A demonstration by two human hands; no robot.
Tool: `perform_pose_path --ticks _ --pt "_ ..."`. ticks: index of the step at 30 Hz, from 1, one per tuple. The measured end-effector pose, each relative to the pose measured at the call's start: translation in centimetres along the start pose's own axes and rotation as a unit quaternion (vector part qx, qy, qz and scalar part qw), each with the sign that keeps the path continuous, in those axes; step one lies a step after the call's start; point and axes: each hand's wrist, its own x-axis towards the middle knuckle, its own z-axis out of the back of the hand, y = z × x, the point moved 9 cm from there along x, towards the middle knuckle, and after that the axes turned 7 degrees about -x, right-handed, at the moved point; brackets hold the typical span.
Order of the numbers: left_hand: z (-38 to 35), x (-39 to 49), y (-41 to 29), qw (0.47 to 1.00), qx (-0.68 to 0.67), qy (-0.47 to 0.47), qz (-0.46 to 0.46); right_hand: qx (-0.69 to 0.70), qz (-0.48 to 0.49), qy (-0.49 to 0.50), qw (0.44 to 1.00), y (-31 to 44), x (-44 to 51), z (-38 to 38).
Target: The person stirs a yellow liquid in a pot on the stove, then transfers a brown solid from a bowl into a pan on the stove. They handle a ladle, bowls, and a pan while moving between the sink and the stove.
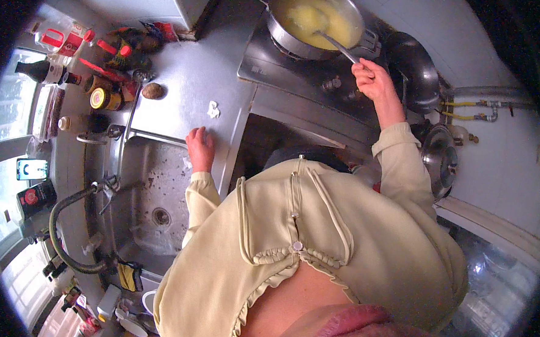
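Observation:
My right hand (371, 78) grips the metal handle (340, 47) of a spoon or ladle. Its lower end is sunk in a thick, pale yellow food (302, 20), so its shape is hidden. That food fills much of a wide metal pan (288, 45) on a black gas stove (288, 76). Over by the sink, my left hand (200, 147) rests on the metal worktop (177, 68) at the sink's edge, holding nothing, fingers slightly bent. A crumpled white scrap (213, 109) lies just beyond its fingertips.
Left of me is a steel sink (149, 184) with a faucet hose (55, 225). A round brown item (153, 91), a yellow-lidded jar (101, 99) and several bottles stand behind it. A black wok (413, 69) and a lidded metal pot (439, 159) are at the right.

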Motion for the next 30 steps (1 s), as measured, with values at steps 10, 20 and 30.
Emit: perform_pose_path --ticks 10,20,30 --pt "-0.5 0.5 0.0 1.000 0.004 0.002 0.000 -0.005 0.014 0.018 1.000 -0.2 -2.2 -0.6" --pt "-0.8 0.9 -0.2 1.000 0.001 0.010 -0.006 -0.017 0.032 0.070 0.997 1.0 -3.9 -1.9" --pt "-0.5 0.4 -0.2 1.000 -0.006 0.003 -0.011 -0.112 0.137 0.047 0.983 2.8 -4.6 -1.6"
